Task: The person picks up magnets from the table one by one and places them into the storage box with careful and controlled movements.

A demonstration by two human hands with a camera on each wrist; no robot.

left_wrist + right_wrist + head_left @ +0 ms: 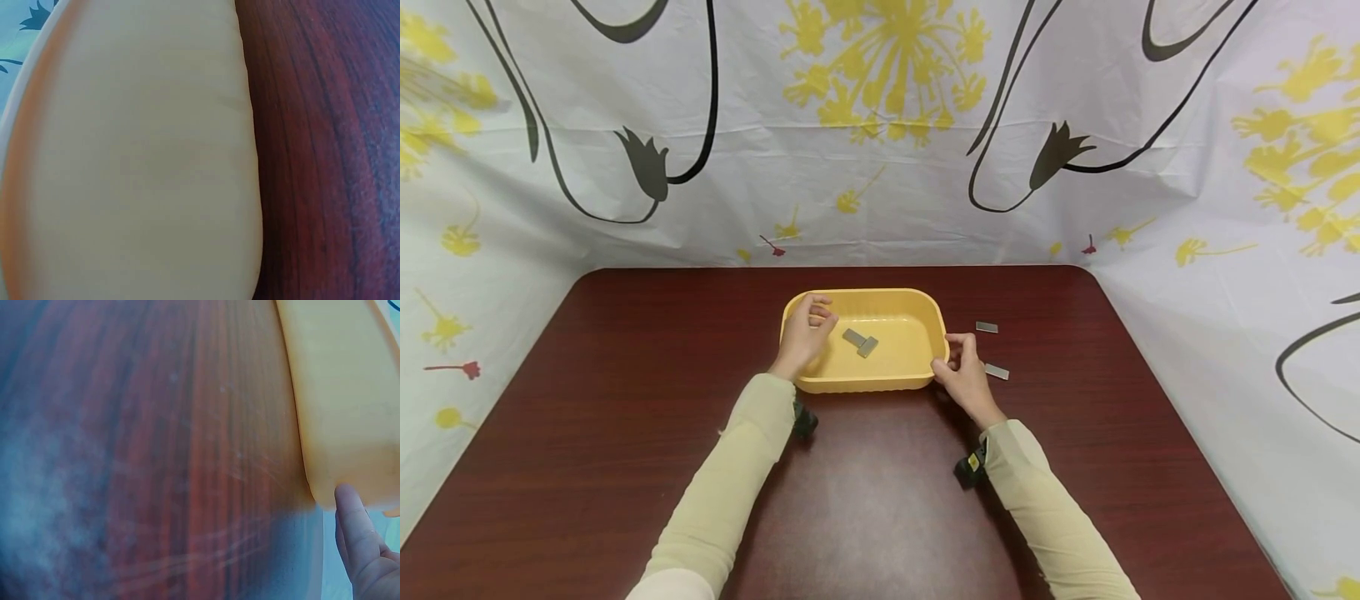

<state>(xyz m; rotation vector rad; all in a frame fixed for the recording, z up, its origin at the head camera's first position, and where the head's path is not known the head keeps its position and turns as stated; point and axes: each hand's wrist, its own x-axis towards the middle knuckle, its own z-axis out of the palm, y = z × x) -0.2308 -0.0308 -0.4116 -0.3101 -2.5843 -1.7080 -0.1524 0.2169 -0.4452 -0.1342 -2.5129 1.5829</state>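
The tray (pixel 906 350) is yellow, tiles (pixel 868 347) inside it grey, the table (pixel 685 350) under it streaked red-brown, the curtain (pixel 917 221) behind it white with yellow flowers (pixel 906 32).

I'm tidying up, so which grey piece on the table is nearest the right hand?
The front grey piece, just beside the right hand; the back grey piece lies farther off.

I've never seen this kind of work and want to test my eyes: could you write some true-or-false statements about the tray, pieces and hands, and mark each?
1. The tray is yellow. True.
2. Three gray pieces lie inside it. False: two gray pieces do.
3. The right hand touches the tray's right end. True.
4. The left hand lies flat on the table. False: the left hand is over the tray's left end.
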